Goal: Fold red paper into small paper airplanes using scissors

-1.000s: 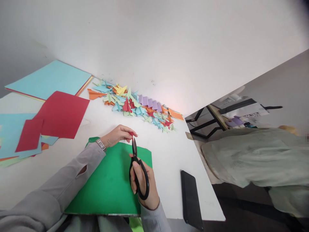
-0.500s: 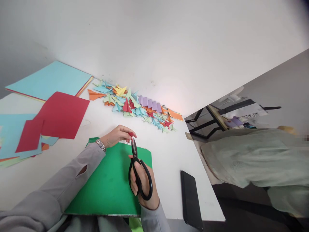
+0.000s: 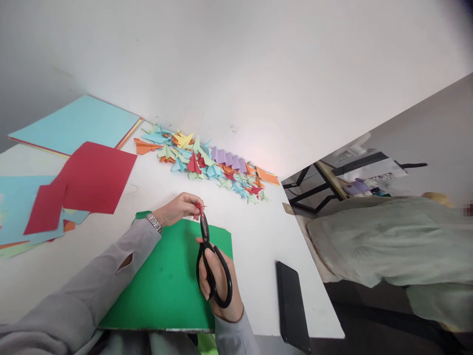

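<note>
Between the fingertips of my left hand (image 3: pixel 185 205) is a small piece of red paper (image 3: pixel 199 209), pinched just beyond the far edge of the green mat (image 3: pixel 166 276). Black-handled scissors (image 3: pixel 205 235) are in my right hand (image 3: pixel 223 286), with thumb and fingers in the loops. Their blades point away from me and meet the red piece at the left fingertips. The blades look nearly closed; whether paper lies between them is too small to tell. My fingers partly cover the red piece.
Many small folded paper shapes (image 3: pixel 199 160) lie along the wall. Red sheets (image 3: pixel 96 177) and a light blue stack (image 3: pixel 81 123) are on the left. A black phone (image 3: pixel 292 303) lies near the table's right edge. Beyond it is a person in pale green clothing (image 3: pixel 369 241).
The red paper has shifted slightly and turned in my left fingers. The scissors' tips have moved a little left, and the blades look more closed than before.
</note>
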A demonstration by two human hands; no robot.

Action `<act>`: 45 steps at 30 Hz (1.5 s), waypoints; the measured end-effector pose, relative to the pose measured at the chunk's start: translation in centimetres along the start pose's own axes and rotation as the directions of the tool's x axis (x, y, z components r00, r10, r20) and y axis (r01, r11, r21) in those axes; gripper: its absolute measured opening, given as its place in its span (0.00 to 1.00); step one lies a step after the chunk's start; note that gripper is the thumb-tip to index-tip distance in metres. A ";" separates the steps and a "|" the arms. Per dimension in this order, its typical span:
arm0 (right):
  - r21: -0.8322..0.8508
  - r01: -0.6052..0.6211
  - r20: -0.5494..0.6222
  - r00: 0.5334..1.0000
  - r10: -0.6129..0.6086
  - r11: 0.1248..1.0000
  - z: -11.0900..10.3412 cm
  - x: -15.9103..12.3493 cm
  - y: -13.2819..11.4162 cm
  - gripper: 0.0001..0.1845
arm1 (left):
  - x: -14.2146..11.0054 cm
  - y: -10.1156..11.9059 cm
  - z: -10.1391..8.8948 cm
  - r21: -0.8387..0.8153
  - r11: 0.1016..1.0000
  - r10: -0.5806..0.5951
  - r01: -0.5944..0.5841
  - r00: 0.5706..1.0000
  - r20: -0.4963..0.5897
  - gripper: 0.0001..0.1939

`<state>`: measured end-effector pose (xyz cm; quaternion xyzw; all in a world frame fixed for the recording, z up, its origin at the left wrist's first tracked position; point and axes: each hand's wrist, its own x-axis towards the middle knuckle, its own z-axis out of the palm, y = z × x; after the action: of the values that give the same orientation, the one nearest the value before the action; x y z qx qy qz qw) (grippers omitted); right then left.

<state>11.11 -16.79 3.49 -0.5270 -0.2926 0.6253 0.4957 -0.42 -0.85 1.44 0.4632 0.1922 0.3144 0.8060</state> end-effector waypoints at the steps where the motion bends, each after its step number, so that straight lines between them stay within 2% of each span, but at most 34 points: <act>1: -0.010 -0.003 -0.002 1.000 0.003 1.000 0.0 0.0 -0.1 0.26 | 0.0 0.0 0.0 0.004 1.000 0.003 -0.003 1.000 0.009 0.07; 12: -0.048 -0.025 0.009 1.000 0.025 0.999 -0.6 -0.3 -0.7 0.28 | -0.3 0.5 -0.1 0.126 0.992 0.008 -0.018 0.997 0.077 0.14; 23: -0.141 -0.065 0.025 0.997 0.069 0.988 -0.9 -0.9 -2.4 0.30 | -0.4 0.7 -1.0 0.300 0.953 -0.009 -0.051 0.981 0.194 0.13; 31: -0.198 -0.059 0.037 0.997 0.067 0.978 -1.3 -0.9 -2.5 0.29 | -0.4 0.7 -1.3 0.282 0.956 0.012 -0.083 0.969 0.245 0.09; 38: -0.237 -0.051 0.066 0.995 0.069 0.970 -1.5 -1.0 -2.5 0.29 | -0.5 0.8 -1.4 0.269 0.961 -0.001 -0.072 0.965 0.261 0.10; 45: -0.154 -0.054 0.160 0.984 0.079 0.987 -2.2 -1.0 -2.7 0.28 | -0.6 0.9 -1.2 0.262 0.964 -0.027 -0.053 0.956 0.293 0.11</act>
<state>14.03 -17.16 5.66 -0.5184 -0.3608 0.6595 0.4077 -1.85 -0.18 1.61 0.6103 0.1078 0.2187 0.7537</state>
